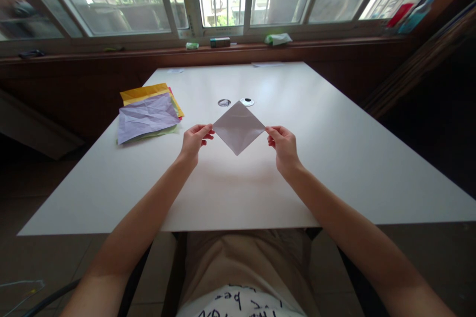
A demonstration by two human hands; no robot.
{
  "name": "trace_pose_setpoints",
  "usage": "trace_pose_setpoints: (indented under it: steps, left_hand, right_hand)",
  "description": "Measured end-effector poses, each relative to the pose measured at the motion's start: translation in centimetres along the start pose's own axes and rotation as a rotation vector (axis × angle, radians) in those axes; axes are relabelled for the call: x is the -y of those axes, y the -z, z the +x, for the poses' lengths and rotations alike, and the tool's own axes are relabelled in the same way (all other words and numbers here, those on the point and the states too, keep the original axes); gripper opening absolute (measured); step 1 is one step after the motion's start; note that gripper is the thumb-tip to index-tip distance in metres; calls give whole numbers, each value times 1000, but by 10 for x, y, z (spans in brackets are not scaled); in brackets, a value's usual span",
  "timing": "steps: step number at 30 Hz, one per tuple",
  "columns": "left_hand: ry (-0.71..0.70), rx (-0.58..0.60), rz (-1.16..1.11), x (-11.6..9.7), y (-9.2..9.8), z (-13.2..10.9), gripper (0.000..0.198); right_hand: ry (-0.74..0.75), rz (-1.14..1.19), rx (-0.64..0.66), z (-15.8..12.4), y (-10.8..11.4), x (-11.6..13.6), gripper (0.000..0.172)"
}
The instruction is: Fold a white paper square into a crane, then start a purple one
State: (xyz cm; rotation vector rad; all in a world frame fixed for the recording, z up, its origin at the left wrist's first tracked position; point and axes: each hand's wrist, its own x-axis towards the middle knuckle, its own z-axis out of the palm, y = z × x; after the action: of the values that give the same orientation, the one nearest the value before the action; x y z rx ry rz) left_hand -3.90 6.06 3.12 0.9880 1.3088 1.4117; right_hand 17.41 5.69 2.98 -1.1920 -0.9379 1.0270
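Note:
A pale greyish-lilac square sheet of paper [238, 129] is held up above the white table, turned so that it looks like a diamond. My left hand [195, 141] pinches its left corner between thumb and fingers. At the opposite corner, my right hand [284, 144] grips the paper in the same way. Faint crease lines cross the sheet. Its top corner partly covers a round disc with a black centre [247, 101] lying behind it on the table.
The white table [334, 168] spreads out on all sides. Creased lilac paper [147, 118] lies on yellow paper [143, 93] and other coloured sheets at the left. A second round disc [224, 102] sits behind the held sheet. Small packets, including a green-white one [278, 39], rest on the windowsill.

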Motion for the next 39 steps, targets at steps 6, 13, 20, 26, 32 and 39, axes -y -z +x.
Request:
trace_pose_setpoints:
  steps: [6, 13, 20, 26, 32, 39]
  left_hand:
    - [4, 24, -32, 0, -2, -1, 23]
    - [48, 122, -194, 1, -5, -1, 20]
    - [46, 256, -227, -1, -5, -2, 40]
    - [65, 442, -282, -6, -5, -5, 43]
    - [43, 492, -236, -7, -6, -8, 51]
    - [31, 464, -202, -6, -7, -11, 63]
  right_hand:
    - [-65, 30, 50, -2, -1, 2, 13]
    - [-84, 75, 71, -3, -2, 2, 10]
    - [-92, 56, 55, -3, -2, 3, 10]
    - [-150, 87, 47, -1, 0, 0, 10]
    - [-190, 90, 37, 1, 1, -1, 10]
    - [-177, 72, 40, 1, 1, 0, 11]
